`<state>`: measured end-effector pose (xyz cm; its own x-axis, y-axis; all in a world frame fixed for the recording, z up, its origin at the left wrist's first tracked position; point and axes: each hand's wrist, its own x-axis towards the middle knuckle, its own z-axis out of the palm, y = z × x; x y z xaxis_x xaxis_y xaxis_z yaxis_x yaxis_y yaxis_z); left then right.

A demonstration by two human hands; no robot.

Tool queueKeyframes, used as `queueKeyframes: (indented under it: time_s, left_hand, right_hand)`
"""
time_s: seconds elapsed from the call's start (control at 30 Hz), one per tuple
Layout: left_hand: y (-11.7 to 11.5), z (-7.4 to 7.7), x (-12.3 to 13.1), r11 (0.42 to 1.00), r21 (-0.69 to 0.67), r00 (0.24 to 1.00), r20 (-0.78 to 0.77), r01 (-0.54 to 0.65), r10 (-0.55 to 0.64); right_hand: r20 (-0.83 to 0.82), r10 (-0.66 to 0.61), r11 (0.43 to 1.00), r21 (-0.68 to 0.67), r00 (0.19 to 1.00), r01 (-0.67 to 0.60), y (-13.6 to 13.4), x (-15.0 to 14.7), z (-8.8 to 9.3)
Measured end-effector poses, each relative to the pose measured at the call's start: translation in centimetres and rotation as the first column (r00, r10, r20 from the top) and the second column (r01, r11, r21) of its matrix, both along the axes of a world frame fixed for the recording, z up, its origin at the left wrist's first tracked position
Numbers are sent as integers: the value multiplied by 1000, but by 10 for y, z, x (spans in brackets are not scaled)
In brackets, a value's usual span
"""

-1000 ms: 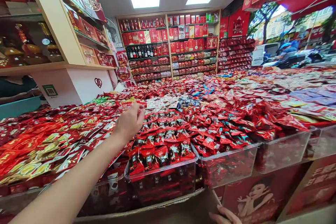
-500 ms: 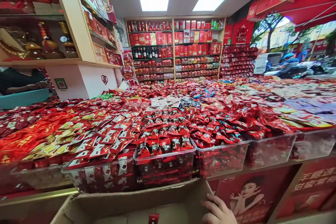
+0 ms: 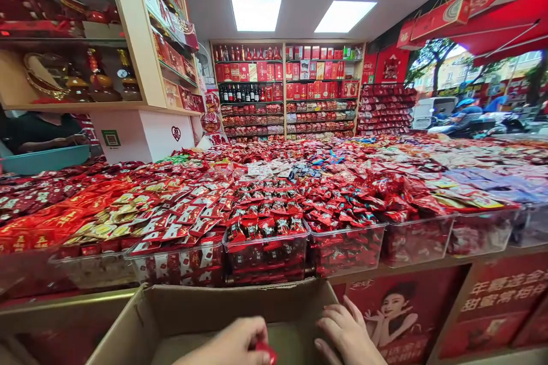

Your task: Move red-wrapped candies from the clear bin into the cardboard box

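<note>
My left hand (image 3: 240,342) reaches over an open cardboard box (image 3: 149,302) at the bottom of the view. Its fingers are closed on a small red candy packet (image 3: 267,352), which is partly hidden and blurred. My right hand (image 3: 346,328) lies over the box's right wall, its fingers bent inward across the rim. Just beyond the box stands a clear plastic bin (image 3: 265,256) filled with red and black wrapped candies (image 3: 268,225). The part of the box floor below my hands is hidden.
More clear bins (image 3: 346,251) of wrapped sweets line the counter's front edge. Below them is a red printed panel (image 3: 394,319). Shelves (image 3: 285,91) with bottles and boxes stand at the back. At left, a person's arm (image 3: 55,140) shows behind a teal basin (image 3: 47,158).
My left hand has come into view over the box, holding a red packet. A red packet seen inside the box earlier is no longer visible there. My right hand reaches further over the wall.
</note>
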<state>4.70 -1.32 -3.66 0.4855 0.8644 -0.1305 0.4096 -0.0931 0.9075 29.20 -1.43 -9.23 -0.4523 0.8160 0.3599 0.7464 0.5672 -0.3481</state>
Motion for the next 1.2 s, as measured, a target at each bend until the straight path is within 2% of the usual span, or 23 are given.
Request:
queueKeyframes:
  time_s: [0.03, 0.1, 0.13, 0.2, 0.27, 0.33, 0.43, 0.53, 0.6, 0.73, 0.8, 0.9, 0.93, 1.0, 1.07, 1.1, 1.13, 1.2]
  left_hand:
    - [3, 7, 2, 999, -21, 999, 25, -43, 43]
    - [6, 24, 8, 988, -44, 983, 98, -148, 152]
    - [6, 32, 11, 977, -50, 966, 146, -206, 211]
    - [3, 47, 16, 947, -47, 921, 221, -318, 320]
    - [0, 57, 18, 918, -59, 876, 280, -392, 392]
    - [-3, 59, 17, 893, -87, 832, 332, -442, 444]
    - [-5, 55, 13, 855, -122, 760, 408, -504, 506]
    - [-3, 50, 6, 819, -117, 701, 459, -562, 546]
    - [-1, 50, 1, 813, -102, 693, 469, -574, 548]
    - [-1, 53, -10, 836, -62, 731, 455, -545, 509]
    - [-1, 52, -16, 838, -59, 736, 448, -542, 508]
    - [1, 45, -24, 822, -77, 712, 458, -564, 532]
    - [2, 41, -26, 816, -82, 703, 464, -572, 539]
    - [6, 34, -28, 806, -86, 688, 473, -585, 550]
    - [9, 30, -27, 810, -108, 678, 491, -576, 547]
    - [10, 29, -25, 816, -135, 666, 510, -562, 544]
    - [11, 30, -23, 819, -171, 648, 532, -548, 545]
    - [9, 33, -18, 807, -258, 594, 567, -531, 571]
  right_hand:
    - [-73, 21, 999, -27, 997, -23, -2, -3, 10]
    - [-291, 34, 983, -162, 956, -84, -4, -17, 30]
    - [-416, 42, 954, -254, 909, -160, -4, -27, 40]
    - [-637, 49, 853, -374, 769, -364, 1, -48, 57]
    - [-762, 60, 788, -360, 645, -499, 8, -67, 68]
    - [-824, 65, 781, -309, 563, -542, 16, -83, 75]
    - [-884, 26, 752, -290, 466, -592, 22, -97, 78]
    - [-905, -37, 729, -314, 423, -608, 24, -108, 77]
    - [-901, -49, 746, -321, 432, -583, 27, -114, 77]
    - [-882, -53, 793, -322, 468, -517, 32, -124, 76]
    - [-888, -48, 782, -319, 458, -536, 32, -128, 75]
    - [-895, -48, 732, -333, 443, -594, 31, -132, 70]
    - [-884, -43, 742, -341, 466, -577, 30, -133, 69]
    - [-820, -9, 829, -327, 573, -454, 30, -133, 67]
    - [-697, 84, 943, -176, 713, -283, 30, -132, 67]
    - [-617, 136, 976, -51, 775, -212, 31, -130, 68]
    - [-534, 184, 983, 79, 825, -168, 32, -129, 68]
    - [-406, 264, 950, 265, 875, -163, 33, -126, 69]
